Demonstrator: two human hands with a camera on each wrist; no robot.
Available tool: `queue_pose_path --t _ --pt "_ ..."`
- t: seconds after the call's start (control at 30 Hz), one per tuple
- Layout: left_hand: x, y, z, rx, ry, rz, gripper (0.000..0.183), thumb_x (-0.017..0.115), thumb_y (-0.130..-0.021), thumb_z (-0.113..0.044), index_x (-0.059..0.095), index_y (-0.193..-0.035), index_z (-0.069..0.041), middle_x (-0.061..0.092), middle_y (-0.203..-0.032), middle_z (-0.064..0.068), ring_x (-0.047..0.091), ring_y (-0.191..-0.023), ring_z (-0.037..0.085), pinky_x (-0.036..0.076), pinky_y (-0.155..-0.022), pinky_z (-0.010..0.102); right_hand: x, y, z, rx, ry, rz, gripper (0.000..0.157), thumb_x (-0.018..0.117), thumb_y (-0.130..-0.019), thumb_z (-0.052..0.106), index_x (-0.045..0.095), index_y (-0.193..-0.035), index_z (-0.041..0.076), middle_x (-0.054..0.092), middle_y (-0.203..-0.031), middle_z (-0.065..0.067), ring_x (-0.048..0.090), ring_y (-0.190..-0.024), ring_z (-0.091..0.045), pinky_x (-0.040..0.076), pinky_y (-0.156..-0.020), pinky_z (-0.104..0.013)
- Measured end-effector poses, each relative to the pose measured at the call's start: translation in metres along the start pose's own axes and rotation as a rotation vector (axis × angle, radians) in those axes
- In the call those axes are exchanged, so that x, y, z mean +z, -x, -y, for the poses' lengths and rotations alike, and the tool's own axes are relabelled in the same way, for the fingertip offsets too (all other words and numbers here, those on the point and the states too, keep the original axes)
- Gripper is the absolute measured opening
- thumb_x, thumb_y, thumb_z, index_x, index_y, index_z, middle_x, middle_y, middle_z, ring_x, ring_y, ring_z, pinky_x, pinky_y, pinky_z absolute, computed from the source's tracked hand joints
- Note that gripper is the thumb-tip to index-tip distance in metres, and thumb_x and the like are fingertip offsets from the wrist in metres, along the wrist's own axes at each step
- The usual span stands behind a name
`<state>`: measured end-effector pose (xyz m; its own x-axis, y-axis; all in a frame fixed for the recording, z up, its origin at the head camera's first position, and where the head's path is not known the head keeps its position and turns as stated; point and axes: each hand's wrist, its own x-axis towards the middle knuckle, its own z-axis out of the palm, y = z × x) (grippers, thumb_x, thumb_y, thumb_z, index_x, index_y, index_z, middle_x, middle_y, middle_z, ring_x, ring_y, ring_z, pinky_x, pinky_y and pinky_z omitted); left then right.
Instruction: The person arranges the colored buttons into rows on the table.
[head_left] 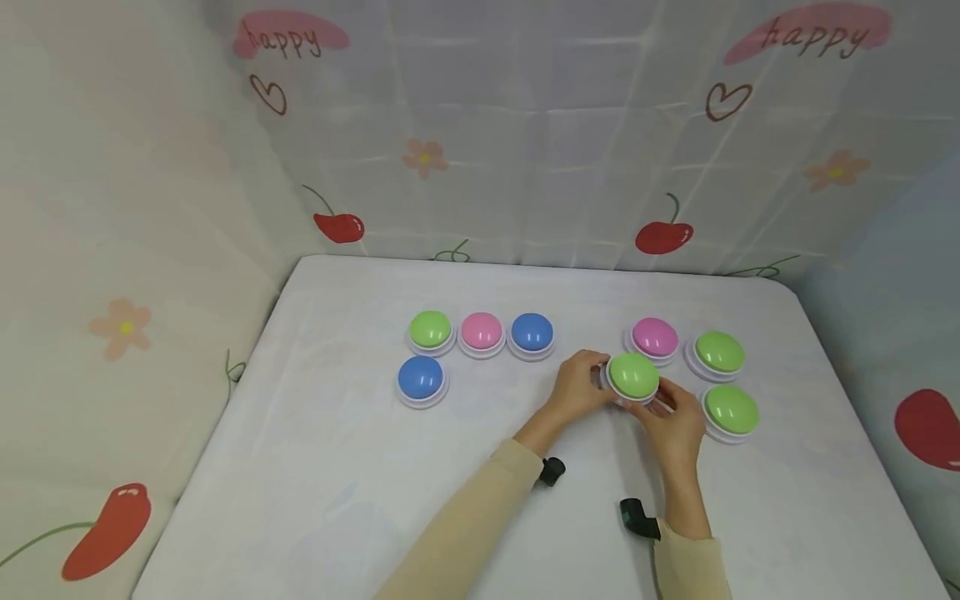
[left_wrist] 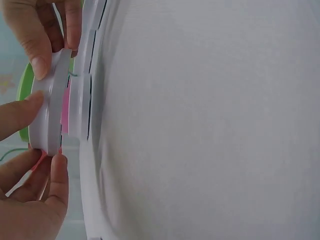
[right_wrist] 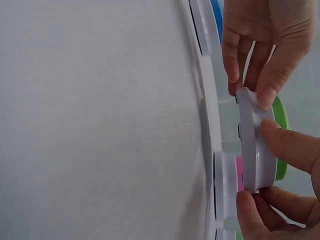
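Observation:
Both hands hold a green push button with a white base [head_left: 633,377], which is raised above the white table. The left hand [head_left: 579,389] pinches its left side with thumb and fingers, and the right hand [head_left: 675,423] grips the right side. In the left wrist view, the white rim of the green button [left_wrist: 47,112] shows edge-on and tilted, thumbs along its near side. The right wrist view shows the underside edge of the green button [right_wrist: 255,145] apart from the tabletop. Just behind it sits a magenta button [head_left: 655,337], partly overlapped in the wrist views.
Two more green buttons [head_left: 720,352] [head_left: 732,409] stand to the right, the nearer beside the right hand. Leftward are a green button [head_left: 431,330], a pink button [head_left: 482,332] and two blue buttons [head_left: 532,333] [head_left: 421,378]. A printed curtain [head_left: 525,167] hangs behind the white table [head_left: 315,500].

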<state>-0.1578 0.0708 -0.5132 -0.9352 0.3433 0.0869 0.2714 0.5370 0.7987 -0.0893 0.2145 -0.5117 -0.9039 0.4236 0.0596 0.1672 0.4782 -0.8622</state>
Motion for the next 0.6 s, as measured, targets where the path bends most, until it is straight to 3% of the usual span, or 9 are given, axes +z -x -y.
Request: queue_pose_path --t 0.2,0.33,0.47,0.6 --pt "-0.01 -0.001 0.008 -0.031 0.034 -0.1 0.054 0.085 -0.072 -0.012 0.065 -0.121 -0.003 0.068 -0.118 0.01 0.064 -0.107 0.019 0.049 -0.096 0.021 0.013 -0.013 0.007 -0.036 -0.03 0.043 0.063 0.083 -0.075 0.004 0.056 -0.131 -0.008 0.056 -0.121 -0.026 0.06 -0.112 -0.036 0.047 -0.083 -0.004" --pt "-0.019 0.001 0.012 -0.028 0.033 -0.135 0.053 0.085 -0.071 -0.01 0.066 -0.119 -0.003 0.069 -0.117 0.01 0.064 -0.108 0.02 0.049 -0.098 0.023 0.021 -0.014 0.014 -0.051 -0.027 0.071 0.062 0.082 -0.075 0.005 0.056 -0.131 -0.007 0.056 -0.122 -0.025 0.06 -0.114 -0.035 0.052 -0.088 -0.018" --pt "-0.031 0.007 0.013 -0.049 0.043 -0.152 0.054 0.085 -0.071 -0.009 0.065 -0.121 -0.002 0.068 -0.118 0.011 0.063 -0.11 0.021 0.049 -0.099 0.026 0.029 -0.014 0.021 -0.071 -0.041 0.095 0.061 0.083 -0.075 0.006 0.057 -0.129 -0.007 0.056 -0.123 -0.024 0.059 -0.115 -0.035 0.051 -0.091 -0.032" --pt "-0.042 0.018 0.016 -0.087 0.053 -0.193 0.054 0.084 -0.072 -0.009 0.064 -0.121 -0.001 0.067 -0.119 0.013 0.063 -0.11 0.022 0.051 -0.097 0.028 0.039 -0.011 0.028 -0.085 -0.051 0.145 0.062 0.084 -0.074 0.008 0.057 -0.128 -0.007 0.056 -0.123 -0.023 0.059 -0.116 -0.035 0.052 -0.093 -0.034"
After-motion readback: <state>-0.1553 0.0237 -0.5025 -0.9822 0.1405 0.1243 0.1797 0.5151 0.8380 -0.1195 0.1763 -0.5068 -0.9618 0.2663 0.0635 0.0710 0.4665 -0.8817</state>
